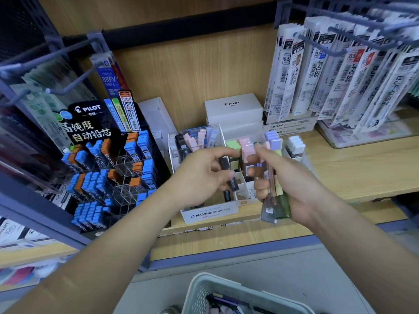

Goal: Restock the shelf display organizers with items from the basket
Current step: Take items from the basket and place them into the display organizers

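Note:
My left hand (200, 175) grips one dark lead case (229, 172) over the white MONO organizer (209, 215) on the wooden shelf. My right hand (292, 184) holds a bunch of slim lead cases (275, 200), green, clear and pink, fanned out just right of the organizer. The organizer's compartments hold pastel cases: green, pink, purple and white. A grey basket (226, 293) with more items sits at the bottom edge, below my arms.
A Pilot lead display (108, 168) with blue and orange cases stands at left. A clear bin of pastel cases (197, 139) and white Pilot boxes (233, 109) sit behind the organizer. Refill packs hang on hooks (340, 71) at upper right.

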